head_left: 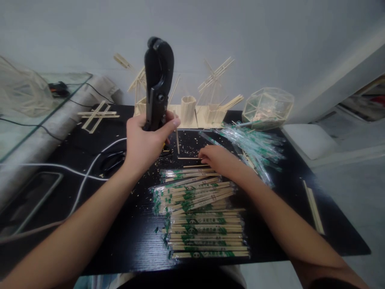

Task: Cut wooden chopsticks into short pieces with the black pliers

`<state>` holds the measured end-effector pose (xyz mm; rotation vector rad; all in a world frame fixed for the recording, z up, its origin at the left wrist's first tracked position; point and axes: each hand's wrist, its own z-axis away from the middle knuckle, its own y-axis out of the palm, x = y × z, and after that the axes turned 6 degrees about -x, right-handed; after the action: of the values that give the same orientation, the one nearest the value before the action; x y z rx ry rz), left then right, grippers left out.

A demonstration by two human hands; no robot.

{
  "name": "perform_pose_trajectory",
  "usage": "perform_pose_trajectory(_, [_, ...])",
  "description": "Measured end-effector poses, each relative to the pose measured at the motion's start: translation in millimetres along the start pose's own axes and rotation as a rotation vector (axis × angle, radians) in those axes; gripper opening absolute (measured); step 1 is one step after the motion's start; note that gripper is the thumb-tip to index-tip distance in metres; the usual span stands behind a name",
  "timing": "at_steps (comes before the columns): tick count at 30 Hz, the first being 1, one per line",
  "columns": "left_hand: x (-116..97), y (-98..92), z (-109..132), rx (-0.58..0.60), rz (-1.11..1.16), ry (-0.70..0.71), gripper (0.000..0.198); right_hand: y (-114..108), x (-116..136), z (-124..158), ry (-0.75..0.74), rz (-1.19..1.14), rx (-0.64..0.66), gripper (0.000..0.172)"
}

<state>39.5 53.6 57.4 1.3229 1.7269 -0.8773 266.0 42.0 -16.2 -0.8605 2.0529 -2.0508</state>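
My left hand is closed around a black hook-jawed cutter, held upright above the table with the jaw at the top. A thin bamboo stick hangs down by my left thumb, apparently pinched there. Lower and to the right, my right hand has its fingers curled at the right end of a short bamboo stick lying on the table. Another stick lies just below it. Nearest to both hands are rows of paired chopsticks in clear wrappers with green print.
Behind stand stick-built windmill models and a round stick cup. Torn wrappers pile up at right, before a glass polyhedron. A white cable crosses the left side. Loose sticks lie far right; wood chips litter the black table.
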Motion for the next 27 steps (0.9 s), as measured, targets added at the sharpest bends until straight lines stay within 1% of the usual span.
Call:
perform_pose_trajectory(3, [1.2,-0.1,-0.3,0.018,0.018,-0.046,0.015,2.6,6.0,1.4,0.004,-0.083,0.049,0.012])
perform_pose_trajectory(5, [2.9,-0.7,-0.2,0.027,0.007,-0.053,0.016,7.6,8.7,2.8,-0.009,-0.075,0.049,0.015])
perform_pose_trajectory(8, [4.2,-1.9,0.0,0.043,-0.021,-0.042,0.018,8.8,10.8,4.0,-0.024,-0.068,0.012,0.022])
perform_pose_trajectory(10, [3.4,-2.5,-0.1,0.047,-0.016,-0.033,0.017,0.6,12.3,4.3,-0.020,-0.152,-0.054,0.020])
perform_pose_trajectory(13, [1.2,-2.2,-0.4,0.048,0.002,-0.020,0.016,-19.3,16.9,4.3,0.006,-0.444,-0.198,0.017])
perform_pose_trajectory(15, [0.4,-0.9,0.4,0.048,0.001,-0.021,0.014,-28.1,22.0,4.1,0.044,-0.706,-0.247,0.014])
perform_pose_trajectory(18, [1.6,2.6,4.4,0.073,0.012,-0.030,0.014,-26.5,30.0,2.6,0.113,-1.043,-0.245,0.008])
perform_pose_trajectory(20, [3.0,5.3,8.8,0.098,0.005,-0.025,0.015,-19.0,33.8,1.1,0.140,-1.169,-0.254,0.011])
perform_pose_trajectory(22, [3.8,8.0,13.8,0.109,-0.026,-0.011,0.015,-11.4,35.7,-0.4,0.146,-1.222,-0.289,0.016])
perform_pose_trajectory(24, [3.7,10.7,18.6,0.107,-0.049,0.004,0.014,-6.2,35.9,-1.4,0.138,-1.226,-0.342,0.020])
perform_pose_trajectory(27, [3.9,14.3,24.4,0.112,-0.053,0.021,0.012,-3.2,35.5,-1.9,0.107,-1.179,-0.427,0.019])
